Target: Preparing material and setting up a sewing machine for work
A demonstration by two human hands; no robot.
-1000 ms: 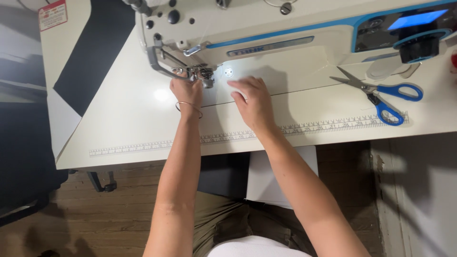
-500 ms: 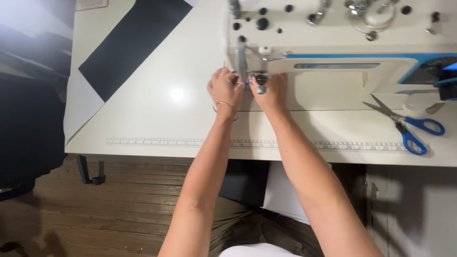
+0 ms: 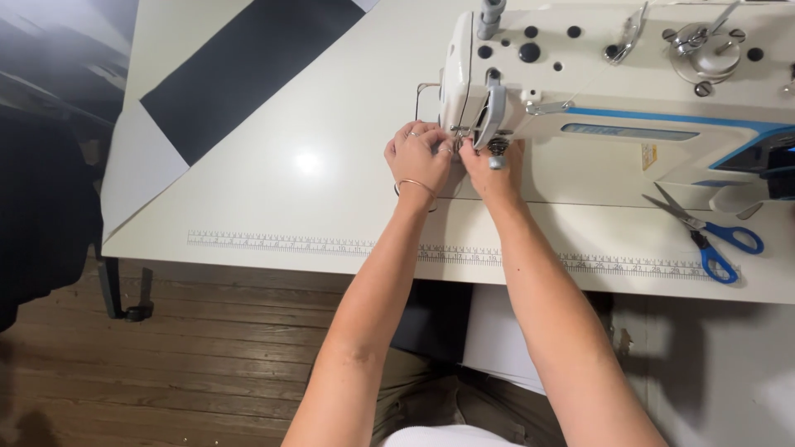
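Observation:
A white industrial sewing machine (image 3: 613, 91) with blue trim stands on a white table (image 3: 331, 207). Both my hands meet under its head at the needle area. My left hand (image 3: 418, 156), with a ring and a thin bracelet at the wrist, has its fingers pinched together just left of the needle. My right hand (image 3: 490, 170) reaches in from the right, fingertips against the presser foot (image 3: 497, 153). The fingers hide whatever small thing is between them, possibly thread.
Blue-handled scissors (image 3: 708, 236) lie on the table to the right. A black strip of fabric (image 3: 240, 70) lies diagonally at the far left. A printed ruler (image 3: 331, 246) runs along the table's near edge. Wooden floor shows below.
The view has shifted so the machine sits further right and nearer. My right hand moved left from flat on the table to the needle; both hands are now bunched there.

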